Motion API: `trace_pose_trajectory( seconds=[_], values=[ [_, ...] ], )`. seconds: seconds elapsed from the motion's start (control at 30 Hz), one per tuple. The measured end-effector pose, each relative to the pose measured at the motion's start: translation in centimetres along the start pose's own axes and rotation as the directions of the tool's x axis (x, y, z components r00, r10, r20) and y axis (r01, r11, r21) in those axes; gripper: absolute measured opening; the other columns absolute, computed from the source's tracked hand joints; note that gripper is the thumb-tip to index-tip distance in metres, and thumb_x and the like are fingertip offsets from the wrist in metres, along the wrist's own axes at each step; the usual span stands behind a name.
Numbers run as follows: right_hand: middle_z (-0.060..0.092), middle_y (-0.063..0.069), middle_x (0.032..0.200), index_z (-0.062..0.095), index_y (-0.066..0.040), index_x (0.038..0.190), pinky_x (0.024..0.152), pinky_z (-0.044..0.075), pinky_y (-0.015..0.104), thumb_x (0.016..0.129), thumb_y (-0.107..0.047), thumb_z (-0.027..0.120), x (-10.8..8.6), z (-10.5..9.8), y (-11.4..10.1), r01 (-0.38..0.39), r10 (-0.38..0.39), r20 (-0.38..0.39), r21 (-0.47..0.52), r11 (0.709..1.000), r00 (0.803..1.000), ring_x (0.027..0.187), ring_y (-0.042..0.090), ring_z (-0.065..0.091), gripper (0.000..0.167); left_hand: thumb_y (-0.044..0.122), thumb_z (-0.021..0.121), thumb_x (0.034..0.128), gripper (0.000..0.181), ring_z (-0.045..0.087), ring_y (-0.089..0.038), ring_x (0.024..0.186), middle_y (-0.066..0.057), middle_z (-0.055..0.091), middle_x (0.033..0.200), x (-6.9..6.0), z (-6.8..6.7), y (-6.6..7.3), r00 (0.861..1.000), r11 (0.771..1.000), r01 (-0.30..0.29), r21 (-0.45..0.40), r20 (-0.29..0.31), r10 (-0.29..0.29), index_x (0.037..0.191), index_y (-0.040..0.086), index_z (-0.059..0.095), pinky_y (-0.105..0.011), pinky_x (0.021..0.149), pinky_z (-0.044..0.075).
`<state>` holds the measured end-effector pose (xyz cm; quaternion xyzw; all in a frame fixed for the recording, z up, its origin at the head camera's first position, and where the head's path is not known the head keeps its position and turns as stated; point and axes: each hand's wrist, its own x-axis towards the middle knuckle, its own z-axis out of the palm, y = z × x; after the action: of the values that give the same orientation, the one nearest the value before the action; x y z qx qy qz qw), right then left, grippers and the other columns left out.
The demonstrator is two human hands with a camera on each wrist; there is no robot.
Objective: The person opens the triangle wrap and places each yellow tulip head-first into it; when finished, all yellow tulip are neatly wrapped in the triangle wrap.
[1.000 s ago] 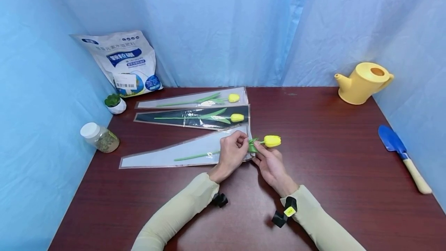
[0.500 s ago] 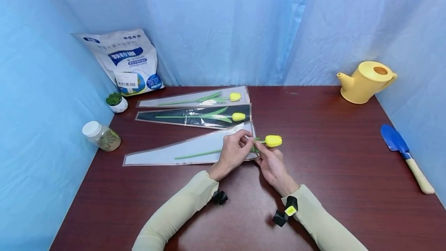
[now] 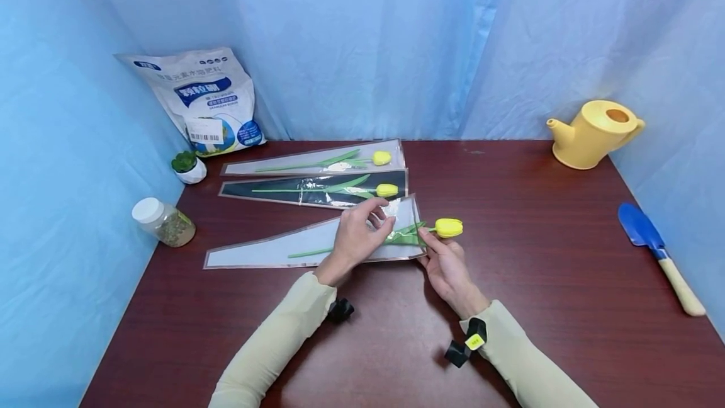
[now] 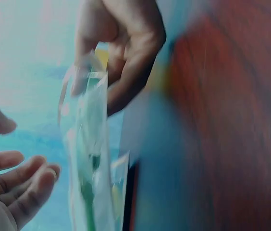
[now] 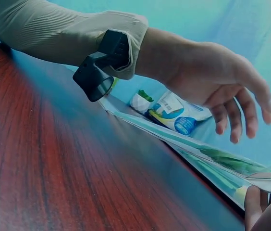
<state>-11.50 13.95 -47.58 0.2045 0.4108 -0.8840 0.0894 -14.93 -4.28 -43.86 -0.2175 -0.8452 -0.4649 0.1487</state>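
A clear-fronted flower sleeve with a white back (image 3: 255, 254) lies nearest me, its wide mouth to the right. Inside are the green stem and leaves of a yellow tulip (image 3: 449, 227), whose bloom sticks out past the mouth. With thumb and fingers, my right hand (image 3: 450, 269) pinches the sleeve at its mouth, just below the bloom; the left wrist view shows this right hand (image 4: 133, 43) gripping the film edge. My left hand (image 3: 358, 232) hovers over the sleeve, holding nothing. In the right wrist view the left hand (image 5: 212, 72) has loosely bent, spread fingers, apart from the film.
Behind lie a black-backed sleeve (image 3: 272, 186) and a white-backed sleeve (image 3: 255, 167), each with a yellow tulip. At left stand a jar (image 3: 164, 222), a small potted plant (image 3: 189, 169) and a fertilizer bag (image 3: 198, 102). A watering can (image 3: 591, 134) and trowel (image 3: 659, 257) are at right.
My left hand has let go near the sleeve's mouth and moved left. The leaves now show inside the sleeve, whose mouth has shifted slightly right. The right hand still pinches there.
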Motion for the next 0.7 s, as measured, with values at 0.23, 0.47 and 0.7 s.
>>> trace_pose_trajectory(
  seconds=[0.23, 0.47, 0.7],
  values=[
    [0.071, -0.010, 0.085, 0.060, -0.018, 0.084, 0.081, 0.055, 0.023, 0.101, -0.006, 0.054, 0.0, 0.0, -0.1, 0.017, -0.017, 0.004, -0.011, 1.000, 1.000, 0.087, 0.000, 0.069, 0.021, 0.031, 0.079, 0.0816, 0.060, 0.059, -0.032, 0.119, -0.015, 0.058, 0.132, -0.3, -2.3, -1.3, 0.987, 0.982, 0.071, 0.176, 0.130, -0.095, 0.134, 0.009, 0.058, -0.049, 0.100, 0.051],
    [0.070, -0.010, 0.085, 0.059, -0.018, 0.085, 0.081, 0.056, 0.023, 0.102, -0.006, 0.053, 0.0, 0.0, -0.4, 0.009, -0.009, -0.007, -0.001, 1.000, 1.000, 0.087, 0.001, 0.070, 0.021, 0.045, 0.082, 0.0762, 0.090, 0.045, -0.035, 0.136, -0.015, 0.045, 0.146, -0.9, -3.9, -2.4, 0.954, 0.926, 0.021, 0.377, 0.269, -0.131, 0.149, 0.010, 0.043, -0.057, 0.112, 0.039],
    [0.069, -0.008, 0.085, 0.060, -0.016, 0.086, 0.079, 0.056, 0.023, 0.102, -0.005, 0.052, -0.1, 0.0, -0.8, -0.001, 0.001, -0.012, 0.039, 0.999, 1.000, 0.086, 0.001, 0.069, 0.021, 0.057, 0.083, 0.0713, 0.115, 0.031, -0.038, 0.148, -0.018, 0.031, 0.158, -1.1, -4.4, -3.2, 0.880, 0.873, -0.010, 0.487, 0.420, -0.224, 0.159, 0.012, 0.023, -0.061, 0.119, 0.028]
  ],
)
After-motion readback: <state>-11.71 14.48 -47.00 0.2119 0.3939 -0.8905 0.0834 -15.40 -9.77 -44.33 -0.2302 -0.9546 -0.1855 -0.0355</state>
